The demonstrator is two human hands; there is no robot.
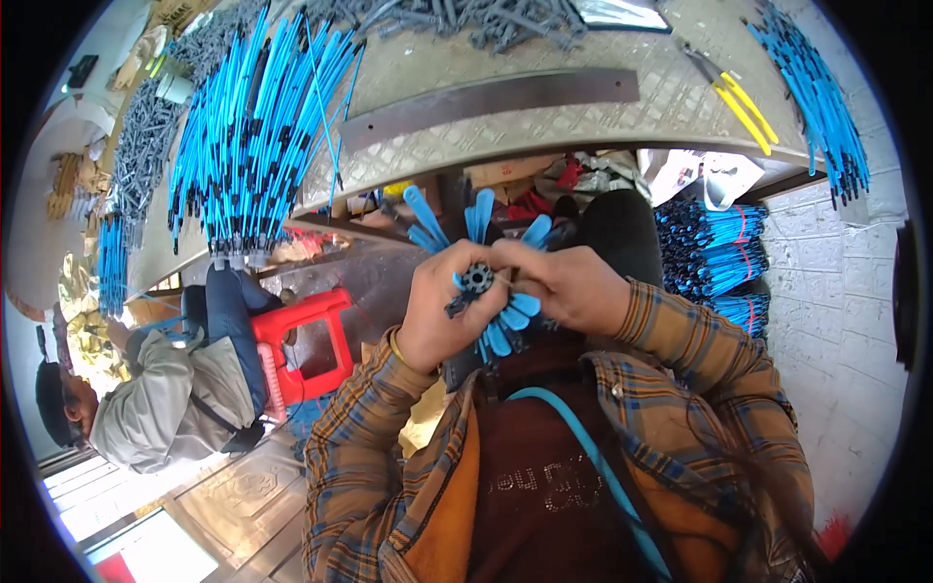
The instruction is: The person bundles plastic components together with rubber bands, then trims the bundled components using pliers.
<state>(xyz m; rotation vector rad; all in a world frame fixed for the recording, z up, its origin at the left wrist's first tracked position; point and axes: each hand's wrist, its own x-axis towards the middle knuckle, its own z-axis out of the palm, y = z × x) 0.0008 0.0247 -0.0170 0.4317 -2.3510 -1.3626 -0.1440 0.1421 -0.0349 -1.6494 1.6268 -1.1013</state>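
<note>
My left hand (442, 306) is closed around a black, round, notched hub (477, 279), which faces up between thumb and fingers. Blue flat strips with rounded ends (515, 313) fan out from around the hub, below and above my hands. Beside it, my right hand (573, 282) has thumb and fingers pinched together against the left hand. What lies between the right fingertips is hidden. More blue strips (424, 209) stick out beyond the knuckles, towards the table edge.
On the patterned table (428, 146) lie a dark metal strip (496, 102), yellow-handled pliers (741, 109), grey plastic parts (486, 24) and blue-black rods (262, 126), with another rod bundle (812, 92) at right. Bundled stacks (714, 253) stand below. A red stool (309, 340) and a seated person (170, 389) are left.
</note>
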